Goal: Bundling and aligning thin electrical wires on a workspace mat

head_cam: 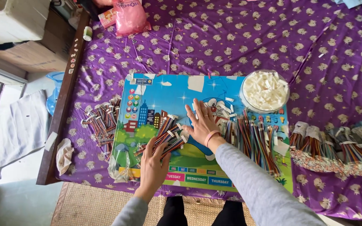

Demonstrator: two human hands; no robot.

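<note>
The cloth (pixel 239 37) over the table is soft, matt purple fabric with a printed pattern. At the centre lies a glossy, smooth cartoon board (pixel 164 94) that looks like laminated card. The wire bundles (pixel 166 136) have smooth plastic coating. At 2 o'clock from the board's centre, a clear plastic bowl (pixel 244 98) holds matt white plastic pieces (pixel 265 90). At 11 o'clock sits a shiny pink plastic bag (pixel 128 16). The table edge (pixel 61 100) is dark wood. Both sleeves (pixel 256 184) are matt grey knit.

Bare board (pixel 164 98) lies open between wire bundles (pixel 166 136) and bowl (pixel 265 90).
</note>
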